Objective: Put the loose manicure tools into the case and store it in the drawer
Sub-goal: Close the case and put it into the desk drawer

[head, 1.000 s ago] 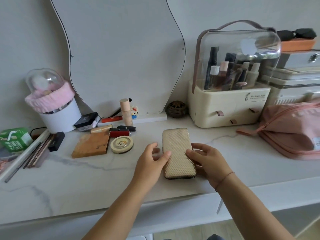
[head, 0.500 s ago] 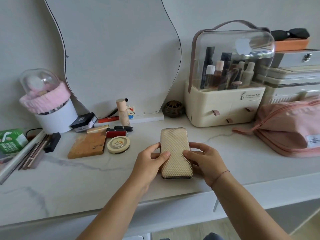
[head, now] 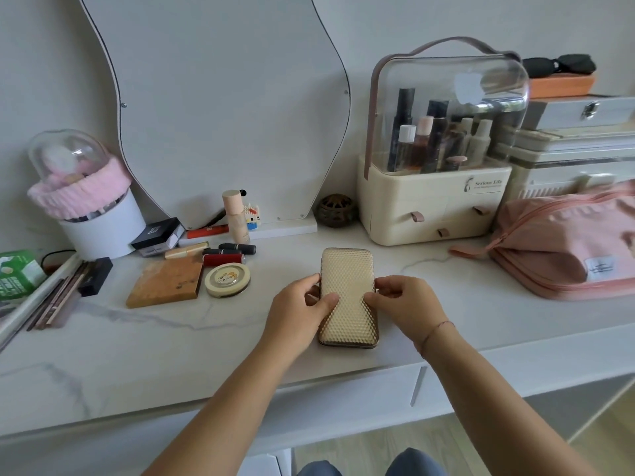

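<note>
Far left, a green carton (head: 17, 274) sits at the desk (head: 137, 355) edge with pencils (head: 58, 297) fanned out just beside it. Behind them a white tub (head: 103, 228) wears a pink fluffy band under a clear dome. On to a black box (head: 158, 233), a brown palette (head: 165, 281) lying flat, a cluster of lipsticks (head: 223, 259) and a round compact (head: 227, 279) touching the palette's right corner. A tall peach bottle (head: 235, 216) stands upright against the foot of the wavy mirror (head: 220, 97). Now the middle: my left grip (head: 295, 314) is on the case (head: 347, 293), thumb laid over its top, fingers curled round its left edge. The case is gold, quilted, closed, lying lengthwise away from me near the front of the desk; I can't tell whether it rests on the desk or is raised a touch. My right grip (head: 409, 307) holds the other side, thumb on top, fingers hooked on the right edge, a thin thread at the wrist. Behind, a small brown ball (head: 336, 209), then a cream organizer (head: 433, 207) with bottles under its clear hood. Far right, a pink bag (head: 563, 249) slumps on the desk.
</note>
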The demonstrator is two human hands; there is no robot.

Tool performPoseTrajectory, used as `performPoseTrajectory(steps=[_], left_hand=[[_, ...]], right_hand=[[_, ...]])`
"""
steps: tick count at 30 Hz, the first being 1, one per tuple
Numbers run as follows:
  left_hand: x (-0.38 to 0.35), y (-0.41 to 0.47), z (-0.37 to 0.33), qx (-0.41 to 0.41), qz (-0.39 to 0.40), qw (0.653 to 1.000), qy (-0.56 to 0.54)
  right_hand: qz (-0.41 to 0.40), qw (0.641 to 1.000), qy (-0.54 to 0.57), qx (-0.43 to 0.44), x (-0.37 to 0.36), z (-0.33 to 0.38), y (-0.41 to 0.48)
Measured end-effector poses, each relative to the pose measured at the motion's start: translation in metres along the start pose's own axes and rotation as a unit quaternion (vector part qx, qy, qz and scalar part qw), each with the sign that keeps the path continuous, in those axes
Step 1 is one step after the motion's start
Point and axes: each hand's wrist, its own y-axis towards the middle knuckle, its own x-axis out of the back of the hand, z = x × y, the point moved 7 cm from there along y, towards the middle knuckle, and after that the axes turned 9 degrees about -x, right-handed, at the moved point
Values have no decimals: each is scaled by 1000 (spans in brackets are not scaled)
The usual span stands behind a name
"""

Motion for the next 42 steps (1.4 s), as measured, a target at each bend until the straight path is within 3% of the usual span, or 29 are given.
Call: performPoseTrajectory(steps=[5,8,10,14,16,18,23,29,34,38,42], left_hand=[[-6,3,-8,-13,8,999,52],[-8,1,-10,-3,-2,999,51],[-9,-8,-16,-28,-29,995,91],[-36,-56,-67,-241,-99,942,213],[-70,-84,-88,-339,-71,914,212],[-111,-106,-100,-408,-17,889,209],[-179,-121,-88,-431,30,866,253],[-200,-120,-79,-425,24,849,313],[-199,-120,-81,-423,17,844,329],[-197,-123,-91,-421,12,844,332],[-193,-120,-103,-407,-9,853,327]], right_hand=[[5,987,-160,15,1,-2,-2],[-19,983,-178,52,2,-6,-6],[-54,987,-125,82,14,-10,-18],[-225,965,77,107,78,-54,-62],[-302,936,170,59,108,-98,-79],[-323,905,274,-29,125,-150,-82],[-173,833,478,-217,117,-242,-57],[-46,781,578,-231,106,-245,-32],[-6,692,670,-267,103,-241,-33],[13,685,682,-256,99,-244,-38],[3,701,673,-234,102,-256,-53]])
